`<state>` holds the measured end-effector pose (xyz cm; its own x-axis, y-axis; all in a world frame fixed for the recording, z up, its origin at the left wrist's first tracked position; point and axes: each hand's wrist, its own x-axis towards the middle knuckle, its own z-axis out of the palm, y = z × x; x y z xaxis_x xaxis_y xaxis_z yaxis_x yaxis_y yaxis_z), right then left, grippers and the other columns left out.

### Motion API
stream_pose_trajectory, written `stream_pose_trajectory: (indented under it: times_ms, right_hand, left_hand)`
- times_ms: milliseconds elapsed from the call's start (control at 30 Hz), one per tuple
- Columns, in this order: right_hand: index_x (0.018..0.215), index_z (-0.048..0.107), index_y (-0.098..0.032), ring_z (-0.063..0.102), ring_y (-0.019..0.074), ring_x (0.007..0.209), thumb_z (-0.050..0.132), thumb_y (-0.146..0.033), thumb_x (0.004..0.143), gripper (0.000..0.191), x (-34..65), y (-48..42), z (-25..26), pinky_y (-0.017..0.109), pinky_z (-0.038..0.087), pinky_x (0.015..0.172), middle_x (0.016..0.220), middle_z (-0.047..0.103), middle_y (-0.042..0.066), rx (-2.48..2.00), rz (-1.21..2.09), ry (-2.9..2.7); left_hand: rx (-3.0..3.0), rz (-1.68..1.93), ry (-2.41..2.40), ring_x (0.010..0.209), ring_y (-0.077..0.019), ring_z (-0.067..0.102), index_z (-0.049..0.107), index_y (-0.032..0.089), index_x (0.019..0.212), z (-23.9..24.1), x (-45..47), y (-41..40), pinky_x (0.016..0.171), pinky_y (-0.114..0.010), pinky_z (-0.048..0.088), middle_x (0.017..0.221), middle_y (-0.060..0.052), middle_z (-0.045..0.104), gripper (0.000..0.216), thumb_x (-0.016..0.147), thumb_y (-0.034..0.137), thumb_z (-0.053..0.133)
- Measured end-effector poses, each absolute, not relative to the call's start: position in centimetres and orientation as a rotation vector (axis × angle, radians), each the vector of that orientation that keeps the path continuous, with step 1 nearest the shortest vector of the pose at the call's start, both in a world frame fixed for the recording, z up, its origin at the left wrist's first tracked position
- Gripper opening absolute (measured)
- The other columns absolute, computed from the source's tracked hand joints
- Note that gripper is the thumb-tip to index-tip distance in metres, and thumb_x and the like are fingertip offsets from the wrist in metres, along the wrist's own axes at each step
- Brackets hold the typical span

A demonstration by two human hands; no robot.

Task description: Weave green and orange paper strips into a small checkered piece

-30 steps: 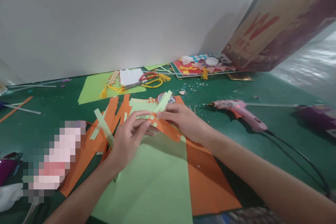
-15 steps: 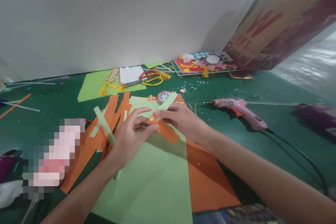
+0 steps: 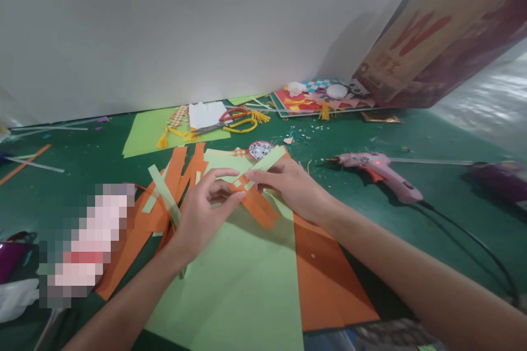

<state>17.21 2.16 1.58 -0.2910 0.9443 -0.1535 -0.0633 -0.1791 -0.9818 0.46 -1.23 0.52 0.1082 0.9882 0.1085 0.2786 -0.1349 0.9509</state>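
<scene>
My left hand and right hand have fingers pinched on a woven piece of orange and green paper strips. I hold it just above the green sheet on the green worktop, glue gun lying to the right.

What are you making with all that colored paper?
A person is weaving thin paper strips together over a green table. The left hand and right hand both pinch a small woven piece of orange and light green strips, held above a light green sheet and an orange sheet. A pink glue gun lies to the right, and scissors sit farther back.
</scene>
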Motion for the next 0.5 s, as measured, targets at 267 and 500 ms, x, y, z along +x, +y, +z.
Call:
stream_pose_trajectory:
  times_ms: [267,500]
  right_hand:
    - [0.065,0.065,-0.016,0.045,0.0094,0.061,0.076,-0.036,0.061,0.023,17.55,2.42,1.42,0.026,0.032,0.058,0.062,0.056,-0.003,-1.113,1.598,-1.445]
    - [0.061,0.065,-0.017,0.039,0.0100,0.058,0.072,-0.042,0.064,0.026,17.39,2.06,1.57,0.026,0.027,0.053,0.058,0.051,-0.002,-1.219,1.447,-1.548]
  left_hand:
    - [1.520,1.183,1.308,0.058,-0.0111,0.064,0.062,0.020,0.094,0.97,0.46,-1.22,0.061,-0.023,0.056,0.067,0.003,0.064,0.020,0.076,0.028,0.067]
    - [1.536,1.188,1.349,0.056,-0.0108,0.063,0.062,0.021,0.097,1.13,0.57,-1.19,0.061,-0.023,0.057,0.067,0.004,0.065,0.021,0.077,0.028,0.067]
